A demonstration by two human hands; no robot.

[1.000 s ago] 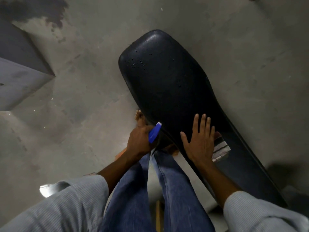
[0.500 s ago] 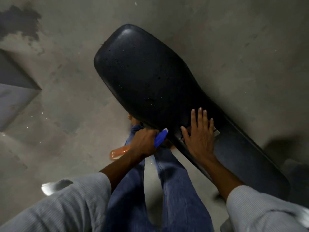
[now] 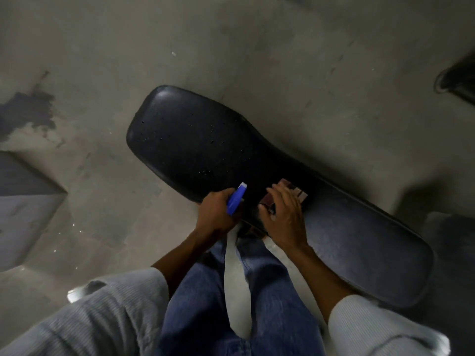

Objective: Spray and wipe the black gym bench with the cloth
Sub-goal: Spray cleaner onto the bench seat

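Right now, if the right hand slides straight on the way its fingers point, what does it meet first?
The right hand already grips the cloth on the black bench. Beyond it lies only bare wet pad, then probably the bench's far edge and the floor; depth is unclear.

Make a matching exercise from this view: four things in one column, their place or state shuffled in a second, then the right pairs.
Things:
1. left hand
2. right hand
3. black gym bench
4. cloth

States:
A. dotted with droplets at its far end
B. on the bench under curled fingers
C. wrapped round the blue spray bottle
D. pressing the cloth onto the bench

Pairs: 1-C, 2-D, 3-A, 4-B
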